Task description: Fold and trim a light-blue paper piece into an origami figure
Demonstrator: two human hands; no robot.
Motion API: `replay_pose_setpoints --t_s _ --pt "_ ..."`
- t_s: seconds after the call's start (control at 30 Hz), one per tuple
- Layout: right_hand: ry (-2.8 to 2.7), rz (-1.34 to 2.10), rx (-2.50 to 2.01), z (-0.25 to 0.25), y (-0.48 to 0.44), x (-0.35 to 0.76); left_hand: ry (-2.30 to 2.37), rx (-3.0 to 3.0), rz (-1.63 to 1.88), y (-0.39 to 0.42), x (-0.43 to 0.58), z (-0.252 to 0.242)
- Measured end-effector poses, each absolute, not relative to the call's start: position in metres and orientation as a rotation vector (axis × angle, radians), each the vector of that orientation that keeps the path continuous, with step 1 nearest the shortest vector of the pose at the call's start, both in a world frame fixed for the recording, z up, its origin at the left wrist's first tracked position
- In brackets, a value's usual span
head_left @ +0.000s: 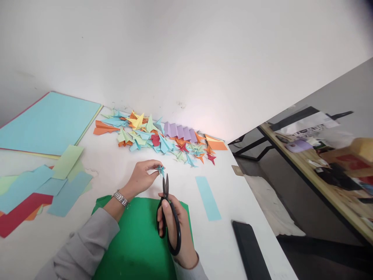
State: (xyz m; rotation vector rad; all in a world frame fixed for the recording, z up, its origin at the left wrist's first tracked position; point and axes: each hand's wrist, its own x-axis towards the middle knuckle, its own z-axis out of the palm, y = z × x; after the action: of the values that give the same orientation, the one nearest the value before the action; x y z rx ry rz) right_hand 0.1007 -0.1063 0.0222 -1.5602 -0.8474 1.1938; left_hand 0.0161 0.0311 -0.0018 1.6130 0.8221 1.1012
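Note:
Between the thumb and fingers of my left hand (144, 177) is a small light-blue folded paper piece (161, 170) with pointed ends. My right hand (177, 225) grips black-handled scissors (166, 186) by their loops. Their blades point up, slightly parted, with the tips just below the blue piece. Under both wrists lies a green sheet (134, 237). Beyond my hands spreads a pile of folded paper shapes (142, 136) in blue, green, orange, yellow and red, with a purple pleated strip (180, 132) among them.
Large blue sheets (49, 124) are stacked at the back left. Loose coloured strips (29, 190) overlap at the left. A blue strip (208, 198) and a black case (252, 251) lie to the right. A cluttered wooden shelf (320, 175) stands beyond the table's right edge.

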Motion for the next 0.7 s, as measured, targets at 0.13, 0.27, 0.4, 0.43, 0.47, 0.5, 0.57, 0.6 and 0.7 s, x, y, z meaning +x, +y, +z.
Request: replay_pose_setpoints --t_s 0.13,0.27,0.4,0.43,0.47,0.5,0.57,0.6,0.7 --pt "-0.836 1.189 -1.596 0.0213 -0.1057 0.1014 0.830 1.616 1.108 0.0311 0.0162 -0.0010" --pt "-0.827 1.189 -1.619 0.0212 -0.1060 0.1009 0.829 1.619 1.116 0.0307 0.0162 -0.0004" --pt "-0.826 1.183 -1.614 0.0206 -0.1067 0.1006 0.830 1.629 1.119 0.0307 0.0162 -0.0010" --pt "-0.827 1.183 -1.613 0.0203 -0.1069 0.1007 0.830 1.631 1.118 0.0309 0.0162 -0.0012" --pt "-0.827 1.183 -1.613 0.0200 -0.1071 0.1008 0.831 1.632 1.119 0.0310 0.0161 -0.0014" --pt "-0.827 1.182 -1.615 0.0197 -0.1073 0.1010 0.831 1.634 1.121 0.0312 0.0161 -0.0015" --pt "-0.831 1.180 -1.614 0.0191 -0.1074 0.1013 0.828 1.637 1.126 0.0315 0.0159 -0.0015" --pt "-0.833 1.179 -1.614 0.0189 -0.1074 0.1015 0.827 1.638 1.128 0.0316 0.0159 -0.0014" --pt "-0.833 1.179 -1.614 0.0189 -0.1071 0.1017 0.826 1.632 1.125 0.0315 0.0159 -0.0009"
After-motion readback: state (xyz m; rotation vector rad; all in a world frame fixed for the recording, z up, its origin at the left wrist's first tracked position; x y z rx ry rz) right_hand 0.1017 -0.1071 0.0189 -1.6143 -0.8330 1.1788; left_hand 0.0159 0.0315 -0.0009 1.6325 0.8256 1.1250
